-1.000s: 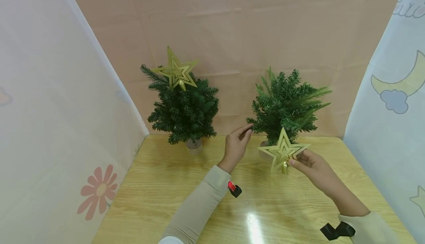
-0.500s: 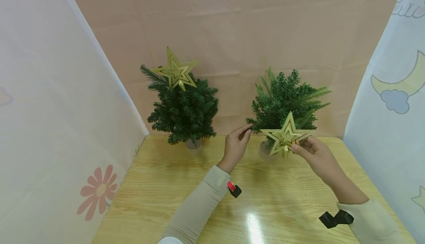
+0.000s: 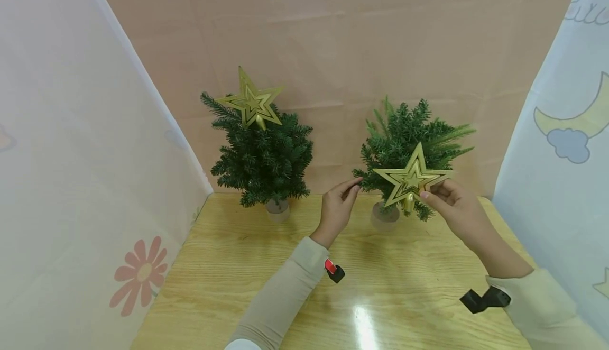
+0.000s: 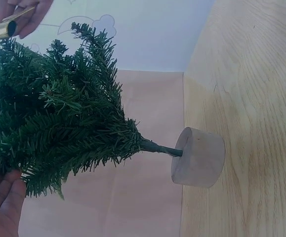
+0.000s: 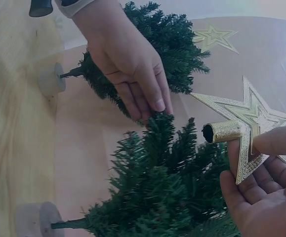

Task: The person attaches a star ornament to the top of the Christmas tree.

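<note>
My right hand (image 3: 459, 215) pinches a gold star tree topper (image 3: 413, 180) between thumb and fingers, its points spread and its hollow socket downward. In the head view the star overlaps the front of the right-hand small Christmas tree (image 3: 402, 133). The right wrist view shows the socket's dark opening (image 5: 208, 133) beside the branches. My left hand (image 3: 335, 210) pinches a branch tip on that tree's left side; the left wrist view has its fingers (image 4: 7, 192) at the needles. The tree stands upright on a round pale base (image 4: 199, 158).
A second small Christmas tree (image 3: 266, 159) stands to the left, with another gold star topper (image 3: 252, 102) at its top. Both trees are near the back edge of the wooden table (image 3: 228, 265). A pinkish cloth (image 3: 333, 48) hangs behind, with patterned cloths at both sides.
My right hand has raised the star topper upward, from in front of the tree's base to in front of its lower branches. The left hand stays at the branch tip.
</note>
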Available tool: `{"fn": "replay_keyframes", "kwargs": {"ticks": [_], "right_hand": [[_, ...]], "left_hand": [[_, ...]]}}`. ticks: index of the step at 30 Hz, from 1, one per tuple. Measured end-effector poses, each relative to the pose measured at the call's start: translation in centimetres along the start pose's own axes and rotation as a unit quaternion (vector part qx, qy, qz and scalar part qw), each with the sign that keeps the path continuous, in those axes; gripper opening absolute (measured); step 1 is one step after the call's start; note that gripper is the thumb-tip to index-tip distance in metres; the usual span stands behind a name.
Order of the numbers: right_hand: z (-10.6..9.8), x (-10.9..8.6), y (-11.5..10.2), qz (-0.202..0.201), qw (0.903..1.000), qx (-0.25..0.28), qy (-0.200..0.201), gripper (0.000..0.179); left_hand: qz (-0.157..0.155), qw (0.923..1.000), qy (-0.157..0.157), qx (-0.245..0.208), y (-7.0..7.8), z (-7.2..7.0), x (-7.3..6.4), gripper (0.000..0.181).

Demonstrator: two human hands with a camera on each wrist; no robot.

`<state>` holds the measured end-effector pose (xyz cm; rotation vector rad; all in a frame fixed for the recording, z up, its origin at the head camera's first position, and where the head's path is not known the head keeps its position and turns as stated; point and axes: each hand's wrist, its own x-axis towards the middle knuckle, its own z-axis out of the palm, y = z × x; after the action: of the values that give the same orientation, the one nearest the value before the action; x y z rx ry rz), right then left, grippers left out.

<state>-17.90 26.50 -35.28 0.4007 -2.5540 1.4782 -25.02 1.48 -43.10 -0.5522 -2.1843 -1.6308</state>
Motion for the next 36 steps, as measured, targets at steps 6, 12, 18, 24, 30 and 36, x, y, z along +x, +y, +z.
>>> {"fn": "replay_keyframes", "kwargs": {"ticks": [6,12,18,24,30,36], "right_hand": [[-0.6,0.5,-1.0,0.001,1.0,0.004,0.0,0.028],[-1.0,1.0,-1.7,-0.005,0.9994,0.035,0.006,0.024],[-1.3,1.6,-2.2,-0.021,0.9981,0.053,0.023,0.02],[-1.8,1.9,-2.7,-0.009,0.9987,0.04,0.031,0.021],[-2.2,2.1,-3.2,0.0,0.9988,0.035,0.035,0.021],[-2.3,2.4,-3.6,-0.007,0.9986,0.036,0.038,0.024]], "left_hand": [[0.003,0.9999,-0.004,-0.009,-0.1,0.0,0.0,0.031],[0.004,0.9999,-0.004,-0.009,-0.1,-0.1,0.1,0.032],[-0.001,1.0,-0.006,-0.007,-0.2,-0.2,0.0,0.032],[-0.002,1.0,-0.007,-0.003,-0.2,-0.2,0.1,0.032],[-0.002,1.0,-0.002,-0.008,-0.1,-0.1,0.1,0.031],[0.002,0.9999,-0.004,-0.013,-0.2,0.0,0.1,0.031]]}}
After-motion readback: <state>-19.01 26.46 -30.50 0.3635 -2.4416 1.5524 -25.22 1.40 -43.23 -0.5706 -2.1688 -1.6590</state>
